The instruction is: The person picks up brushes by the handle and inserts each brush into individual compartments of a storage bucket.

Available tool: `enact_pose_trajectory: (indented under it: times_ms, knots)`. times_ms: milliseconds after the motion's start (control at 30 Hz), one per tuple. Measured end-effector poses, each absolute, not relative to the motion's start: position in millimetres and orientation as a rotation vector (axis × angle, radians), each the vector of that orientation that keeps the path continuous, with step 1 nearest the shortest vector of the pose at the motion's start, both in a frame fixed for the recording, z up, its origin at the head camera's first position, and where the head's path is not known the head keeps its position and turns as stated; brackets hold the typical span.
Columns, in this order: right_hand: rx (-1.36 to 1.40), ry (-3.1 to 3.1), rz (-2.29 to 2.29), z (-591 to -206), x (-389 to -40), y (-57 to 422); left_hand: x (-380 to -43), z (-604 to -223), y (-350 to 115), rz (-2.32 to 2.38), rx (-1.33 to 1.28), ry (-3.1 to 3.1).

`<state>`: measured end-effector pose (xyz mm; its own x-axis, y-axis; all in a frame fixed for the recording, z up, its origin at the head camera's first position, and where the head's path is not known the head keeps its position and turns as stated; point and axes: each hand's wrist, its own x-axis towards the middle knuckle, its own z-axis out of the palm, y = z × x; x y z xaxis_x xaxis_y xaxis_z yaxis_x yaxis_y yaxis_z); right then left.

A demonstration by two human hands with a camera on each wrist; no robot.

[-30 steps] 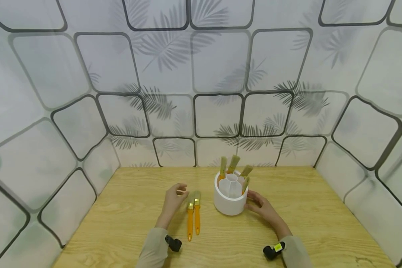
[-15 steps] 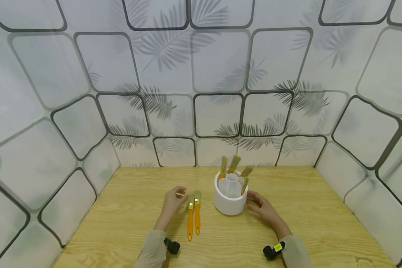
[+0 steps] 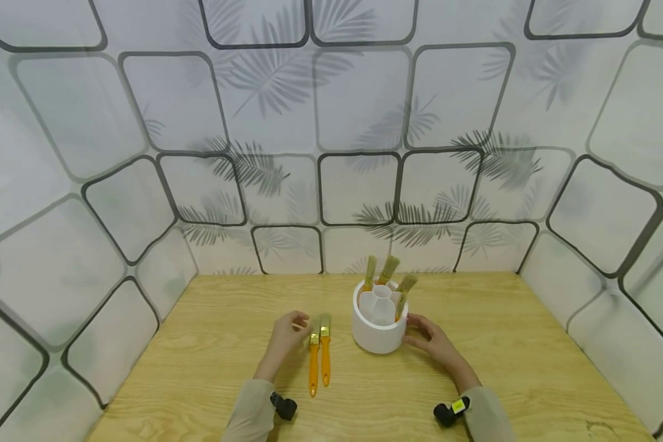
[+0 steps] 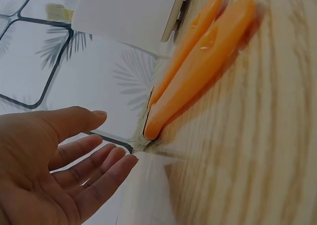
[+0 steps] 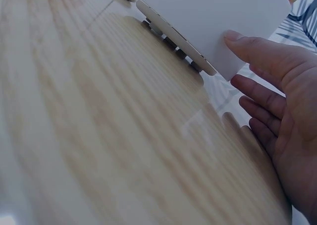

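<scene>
A round white holder (image 3: 379, 334) with inner compartments stands on the wooden table. Several brushes (image 3: 389, 269) are in it, pale bristles up. My right hand (image 3: 435, 345) is at the holder's right side; in the right wrist view its thumb lies against the white wall, and the other fingers are loosely bent beside it. Left of the holder, two flat paintbrushes (image 3: 314, 362) with orange handles lie side by side, bristles away from me. My left hand (image 3: 287, 337) is beside their bristle ends, holding nothing. In the left wrist view its fingers (image 4: 106, 185) are relaxed and apart from the orange handles (image 4: 198, 66).
Under the holder, a thin base (image 5: 173, 39) on small dark feet shows in the right wrist view. The table (image 3: 199, 368) meets patterned white sheeting (image 3: 359, 190) at the back and sides. Each wrist carries a small black camera (image 3: 283, 406).
The holder has turned a little: its rear brushes have shifted right, and the front right one left. My left hand has shifted slightly; the right hand stays at the holder's side.
</scene>
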<state>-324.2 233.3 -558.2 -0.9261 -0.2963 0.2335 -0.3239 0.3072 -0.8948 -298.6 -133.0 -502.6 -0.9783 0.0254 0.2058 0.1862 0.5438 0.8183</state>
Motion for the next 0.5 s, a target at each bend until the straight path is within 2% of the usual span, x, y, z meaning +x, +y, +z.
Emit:
enact_pose_trajectory:
  times_ms: [500]
  knots:
    - [0.559, -2.556, 1.706, -554.0, -321.8, 231.1, -296.0, -506.2, -134.3, -1.516, -0.157, -2.729]
